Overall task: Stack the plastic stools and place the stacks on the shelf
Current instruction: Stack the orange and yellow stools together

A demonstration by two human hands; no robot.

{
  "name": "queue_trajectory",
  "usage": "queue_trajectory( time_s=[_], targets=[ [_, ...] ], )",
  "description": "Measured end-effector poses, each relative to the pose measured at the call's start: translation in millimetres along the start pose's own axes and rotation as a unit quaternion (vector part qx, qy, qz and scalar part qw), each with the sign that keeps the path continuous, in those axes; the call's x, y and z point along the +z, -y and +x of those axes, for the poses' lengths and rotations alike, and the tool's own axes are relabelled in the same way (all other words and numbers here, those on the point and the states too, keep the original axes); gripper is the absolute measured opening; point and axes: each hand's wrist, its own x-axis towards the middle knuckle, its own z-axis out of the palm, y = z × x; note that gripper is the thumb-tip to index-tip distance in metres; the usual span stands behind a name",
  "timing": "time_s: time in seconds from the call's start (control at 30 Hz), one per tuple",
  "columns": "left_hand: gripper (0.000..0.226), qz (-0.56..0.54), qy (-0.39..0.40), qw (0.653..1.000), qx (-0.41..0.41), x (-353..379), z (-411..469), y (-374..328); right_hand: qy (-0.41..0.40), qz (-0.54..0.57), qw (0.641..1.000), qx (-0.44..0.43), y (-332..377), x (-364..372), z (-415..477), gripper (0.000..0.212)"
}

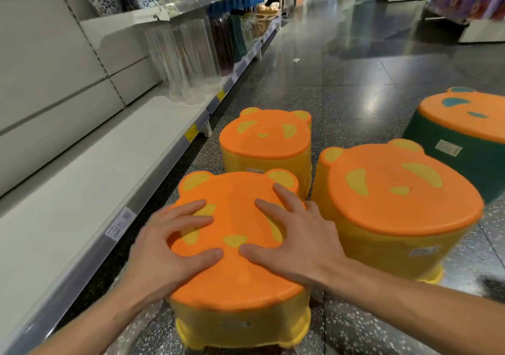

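Four stools: three yellow, one green [461, 138]; nearest stool [237, 270] under both flat, spread hands [169, 248] [295, 242].

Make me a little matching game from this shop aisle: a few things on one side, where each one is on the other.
Things:
1. green stool
2. nearest yellow stool
3. price tag
4. clear vases

Places:
A. on the shelf's front edge
B. standing on the shelf
C. far right on the floor
D. under both hands

Pairs: 1-C, 2-D, 3-A, 4-B
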Motion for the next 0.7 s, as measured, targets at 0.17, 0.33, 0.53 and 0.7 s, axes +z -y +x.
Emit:
queue_trajectory(
  time_s=[0.17,0.33,0.53,0.7],
  targets=[
    [0.062,-0.016,-0.043,0.998,0.053,-43,47,-61,-0.078,0.021,0.996,-0.024,20,-79,18,0.095],
    [0.066,-0.040,-0.065,0.994,0.083,-59,81,-133,-0.121,0.010,0.991,-0.054,15,-176,14,0.091],
    [0.061,-0.098,-0.083,0.985,0.115,-5,110,-204,-0.166,-0.047,0.984,-0.034,-34,-252,-3,0.091],
    [0.063,-0.106,-0.088,0.984,0.109,78,131,-234,-0.147,-0.082,0.986,0.006,-98,-281,-10,0.097]
  ],
)
